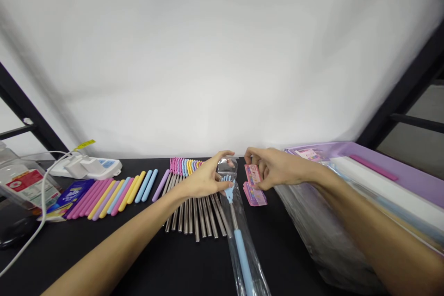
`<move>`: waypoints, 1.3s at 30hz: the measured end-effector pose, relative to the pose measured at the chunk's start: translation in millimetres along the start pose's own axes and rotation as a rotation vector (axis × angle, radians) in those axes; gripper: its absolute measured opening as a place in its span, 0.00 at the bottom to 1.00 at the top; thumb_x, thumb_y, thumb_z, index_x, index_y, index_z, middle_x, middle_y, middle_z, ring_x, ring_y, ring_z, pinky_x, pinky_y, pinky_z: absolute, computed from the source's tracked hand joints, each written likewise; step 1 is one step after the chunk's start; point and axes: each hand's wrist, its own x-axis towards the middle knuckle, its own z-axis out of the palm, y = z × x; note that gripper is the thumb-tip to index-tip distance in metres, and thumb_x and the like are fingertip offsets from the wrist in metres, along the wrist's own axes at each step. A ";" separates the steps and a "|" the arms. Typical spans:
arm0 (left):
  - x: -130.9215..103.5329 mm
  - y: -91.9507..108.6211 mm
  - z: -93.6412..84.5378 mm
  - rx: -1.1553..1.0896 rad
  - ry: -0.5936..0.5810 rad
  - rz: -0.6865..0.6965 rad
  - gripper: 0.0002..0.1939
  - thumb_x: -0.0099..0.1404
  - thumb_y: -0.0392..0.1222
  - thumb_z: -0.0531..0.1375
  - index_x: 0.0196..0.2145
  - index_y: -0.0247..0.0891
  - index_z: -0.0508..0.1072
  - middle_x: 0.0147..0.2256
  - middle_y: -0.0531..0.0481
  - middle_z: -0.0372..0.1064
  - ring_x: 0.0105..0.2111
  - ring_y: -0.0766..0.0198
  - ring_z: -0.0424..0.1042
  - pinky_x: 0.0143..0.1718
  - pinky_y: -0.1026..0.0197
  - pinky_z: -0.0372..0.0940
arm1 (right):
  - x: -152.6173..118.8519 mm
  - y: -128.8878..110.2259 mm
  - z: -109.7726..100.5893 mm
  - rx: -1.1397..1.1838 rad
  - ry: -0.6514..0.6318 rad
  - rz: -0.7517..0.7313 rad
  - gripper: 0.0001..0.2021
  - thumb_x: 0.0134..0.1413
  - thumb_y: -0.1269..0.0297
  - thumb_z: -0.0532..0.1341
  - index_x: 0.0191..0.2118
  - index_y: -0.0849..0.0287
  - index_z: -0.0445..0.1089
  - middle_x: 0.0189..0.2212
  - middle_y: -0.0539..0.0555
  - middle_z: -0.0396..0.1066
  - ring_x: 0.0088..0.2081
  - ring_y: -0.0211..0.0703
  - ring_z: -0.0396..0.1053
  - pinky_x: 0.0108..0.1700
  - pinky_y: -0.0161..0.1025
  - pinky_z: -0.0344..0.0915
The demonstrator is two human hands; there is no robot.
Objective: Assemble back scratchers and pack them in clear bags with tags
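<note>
A clear plastic sleeve [243,222] lies in front of me with a blue-handled back scratcher [243,252] in it, its hand-shaped head at the far end. My left hand [204,178] is at that end, its thumb on the sleeve beside the blue head and its fingers curved around the sleeve's mouth. To the right, my right hand [274,169] grips a pink printed card [252,174] between thumb and fingers. A small stack of similar cards [255,196] rests on the black table just below it.
Metal rods with colored hand-shaped heads [183,166] fan out beneath my left arm. Colored handles [118,194] lie in a row at left, near a power strip [86,166], a bottle [24,180] and a cable. A purple bin [367,152] with plastic sleeves stands at right.
</note>
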 end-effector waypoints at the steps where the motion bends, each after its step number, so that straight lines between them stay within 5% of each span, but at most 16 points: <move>1: 0.2 -0.2 0.2 -0.003 0.001 -0.002 0.36 0.58 0.39 0.62 0.62 0.43 0.54 0.31 0.55 0.59 0.19 0.75 0.59 0.19 0.68 0.57 | -0.4 -1.9 -1.2 0.072 -0.003 -0.025 0.20 0.41 0.63 0.66 0.43 0.56 0.63 0.25 0.45 0.65 0.26 0.39 0.64 0.27 0.34 0.58; 4: 0.7 0.0 0.7 -0.017 0.005 0.002 0.37 0.57 0.39 0.63 0.62 0.43 0.54 0.34 0.52 0.63 0.20 0.74 0.62 0.19 0.68 0.58 | -1.1 -10.2 -3.7 0.148 0.055 -0.119 0.12 0.50 0.58 0.63 0.39 0.58 0.68 0.25 0.47 0.66 0.27 0.38 0.63 0.28 0.35 0.58; 8: 0.8 1.5 1.4 -0.045 -0.006 0.004 0.38 0.58 0.39 0.63 0.63 0.43 0.52 0.40 0.47 0.65 0.20 0.74 0.64 0.18 0.68 0.57 | 0.0 -21.5 -0.3 -0.070 0.274 -0.172 0.14 0.57 0.53 0.58 0.32 0.59 0.73 0.28 0.52 0.68 0.30 0.40 0.64 0.31 0.37 0.58; 13: 0.8 2.7 2.7 -0.078 -0.037 0.027 0.40 0.59 0.39 0.63 0.64 0.47 0.49 0.53 0.38 0.61 0.20 0.77 0.65 0.18 0.69 0.58 | 4.6 -24.4 10.4 -0.349 0.445 -0.366 0.09 0.60 0.61 0.57 0.36 0.58 0.73 0.39 0.56 0.69 0.38 0.43 0.68 0.39 0.40 0.62; 16: 0.6 2.3 3.7 -0.133 -0.067 0.047 0.43 0.59 0.37 0.63 0.65 0.51 0.45 0.57 0.35 0.56 0.21 0.76 0.68 0.19 0.68 0.61 | 6.4 -22.5 12.2 -0.348 0.510 -0.384 0.04 0.60 0.65 0.57 0.37 0.57 0.68 0.36 0.54 0.71 0.37 0.43 0.69 0.39 0.40 0.64; 20: 0.4 2.3 4.7 -0.206 -0.078 0.088 0.48 0.59 0.34 0.63 0.65 0.59 0.39 0.58 0.35 0.56 0.20 0.77 0.68 0.22 0.65 0.65 | 7.2 -19.1 11.0 -0.141 0.503 -0.320 0.02 0.58 0.67 0.57 0.37 0.56 0.66 0.34 0.52 0.74 0.36 0.43 0.72 0.38 0.41 0.67; 26: 1.2 1.9 4.0 -0.235 -0.079 0.074 0.49 0.59 0.33 0.63 0.65 0.61 0.36 0.58 0.36 0.57 0.20 0.78 0.67 0.25 0.62 0.70 | 10.5 -18.1 10.1 0.257 0.578 -0.244 0.12 0.53 0.53 0.64 0.32 0.57 0.66 0.38 0.55 0.75 0.38 0.46 0.74 0.41 0.44 0.69; 34: 1.7 -0.4 6.1 -0.203 -0.053 0.097 0.50 0.60 0.34 0.63 0.66 0.63 0.35 0.61 0.35 0.52 0.20 0.78 0.68 0.24 0.62 0.70 | 16.2 -18.5 13.7 0.310 0.601 -0.192 0.15 0.50 0.51 0.66 0.30 0.57 0.66 0.29 0.51 0.73 0.31 0.42 0.71 0.34 0.40 0.65; 39: 1.0 1.3 7.2 -0.199 -0.040 0.098 0.50 0.60 0.34 0.63 0.65 0.65 0.35 0.64 0.34 0.47 0.20 0.77 0.69 0.23 0.63 0.70 | 15.3 -17.6 10.9 0.474 0.435 -0.165 0.16 0.47 0.52 0.67 0.28 0.57 0.65 0.26 0.52 0.74 0.34 0.45 0.73 0.39 0.43 0.68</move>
